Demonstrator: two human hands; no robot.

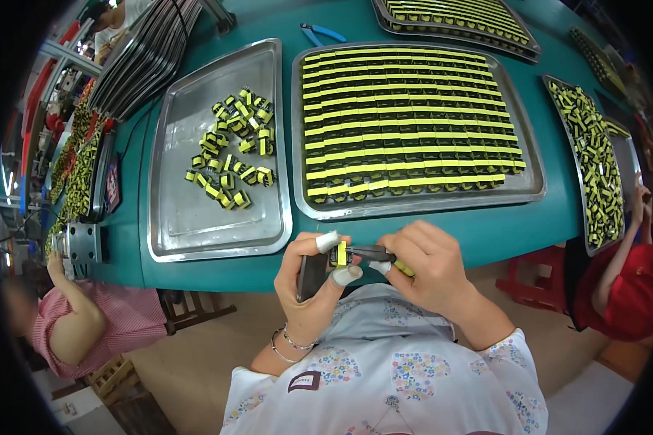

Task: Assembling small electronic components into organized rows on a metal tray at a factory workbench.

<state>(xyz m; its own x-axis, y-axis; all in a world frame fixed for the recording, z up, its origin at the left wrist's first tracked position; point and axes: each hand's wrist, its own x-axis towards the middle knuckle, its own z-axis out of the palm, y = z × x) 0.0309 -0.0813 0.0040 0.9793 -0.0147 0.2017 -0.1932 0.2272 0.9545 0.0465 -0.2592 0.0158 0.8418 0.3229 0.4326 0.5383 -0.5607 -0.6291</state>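
Part (pixel 340 254), yellow-taped, pinched upright in left hand (pixel 313 279) fingertips; right hand (pixel 429 270), closed on pliers (pixel 374 253), brings tips in horizontally from the right.

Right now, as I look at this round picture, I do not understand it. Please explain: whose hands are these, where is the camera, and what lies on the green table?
There is no machine here. The camera sits on a person's head and looks down, so the picture bends at its rim. The two hands at the bottom belong to that person. The left hand, with taped fingertips, pinches a small yellow-and-black part. The right hand holds a dark tool against that part. On the teal table lie metal trays: the left tray holds a loose pile of such parts, the middle tray holds them in neat rows. Blue pliers lie further back. Other people sit at both sides.
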